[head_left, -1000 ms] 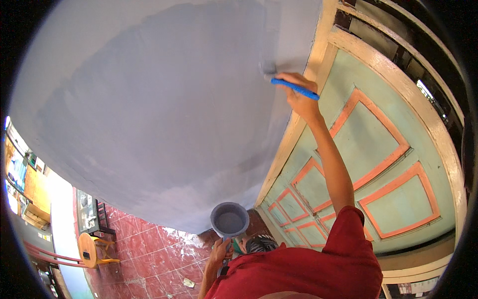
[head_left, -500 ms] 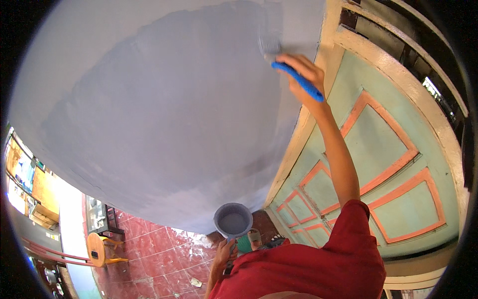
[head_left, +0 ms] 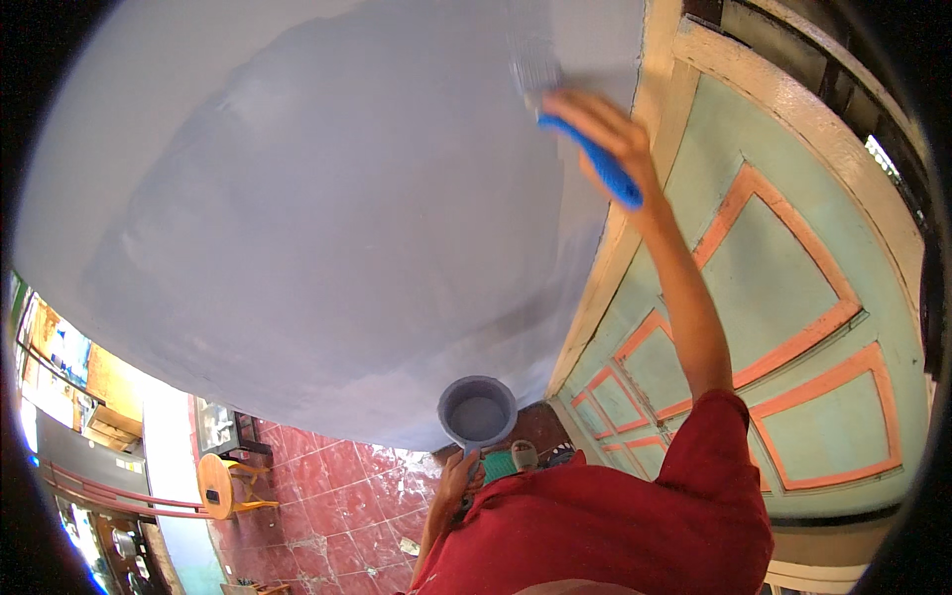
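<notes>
My right hand [head_left: 607,139] is raised high on the wall [head_left: 367,208], closed around the blue handle of a paintbrush [head_left: 615,180]. Its bristles press against the wall near the cream door frame, beside a darker, wet-looking grey coat. The bristle end is blurred. Low down, my left hand [head_left: 458,481] grips the handle of a round grey paint pot [head_left: 478,436], with grey paint visible inside. The pot stays upright close to the wall's foot.
On the right is a pale green door [head_left: 783,268] with orange trim, set in the cream frame [head_left: 659,119]. Red floor tiles [head_left: 327,496] carry whitish spots. A wooden stool [head_left: 220,486] stands at the left by a dark-framed glass cabinet [head_left: 220,428].
The brush has shifted slightly on the wall, its handle end moving a little down. The whole view has swung a little, so the pot and door appear further right.
</notes>
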The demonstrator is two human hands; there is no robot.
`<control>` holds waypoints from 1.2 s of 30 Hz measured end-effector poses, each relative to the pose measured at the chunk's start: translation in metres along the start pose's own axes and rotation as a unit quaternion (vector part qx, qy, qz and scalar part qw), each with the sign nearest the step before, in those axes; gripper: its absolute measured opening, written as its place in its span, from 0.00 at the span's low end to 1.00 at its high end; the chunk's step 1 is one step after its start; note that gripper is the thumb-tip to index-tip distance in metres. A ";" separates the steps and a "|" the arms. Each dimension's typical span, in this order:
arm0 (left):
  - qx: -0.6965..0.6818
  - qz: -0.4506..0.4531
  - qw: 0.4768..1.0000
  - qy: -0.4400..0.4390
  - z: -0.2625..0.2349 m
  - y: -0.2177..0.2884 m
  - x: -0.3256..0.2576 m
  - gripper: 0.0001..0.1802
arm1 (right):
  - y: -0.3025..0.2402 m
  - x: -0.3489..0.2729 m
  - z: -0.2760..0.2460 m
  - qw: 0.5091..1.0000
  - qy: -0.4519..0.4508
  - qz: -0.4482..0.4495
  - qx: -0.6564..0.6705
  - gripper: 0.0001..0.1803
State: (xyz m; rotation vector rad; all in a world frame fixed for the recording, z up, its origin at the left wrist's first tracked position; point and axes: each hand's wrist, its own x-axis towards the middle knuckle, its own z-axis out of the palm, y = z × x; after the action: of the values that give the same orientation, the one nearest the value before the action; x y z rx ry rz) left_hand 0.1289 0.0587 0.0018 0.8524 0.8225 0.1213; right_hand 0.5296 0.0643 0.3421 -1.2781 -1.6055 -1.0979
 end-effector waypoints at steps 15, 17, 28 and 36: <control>0.028 -0.023 0.999 0.026 0.025 0.024 0.015 0.14 | 0.020 0.082 -0.030 0.999 0.015 -0.032 -0.013 0.14; 0.010 -0.017 0.999 0.034 0.031 0.023 0.017 0.15 | 0.025 0.080 -0.022 0.989 0.071 -0.087 -0.098 0.11; 0.097 -0.029 0.995 0.014 0.032 0.038 0.032 0.12 | -0.036 -0.144 0.005 0.964 -0.027 0.215 0.156 0.17; 0.085 -0.018 0.996 -0.025 0.053 0.051 0.024 0.14 | -0.124 -0.212 -0.001 0.848 -0.218 0.366 0.315 0.11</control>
State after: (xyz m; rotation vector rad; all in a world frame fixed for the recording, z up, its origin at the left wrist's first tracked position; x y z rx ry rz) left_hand 0.1931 0.0693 0.0439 0.9963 0.8083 -0.0011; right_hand 0.4458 -0.0140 0.1255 -1.5114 -1.3820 0.2090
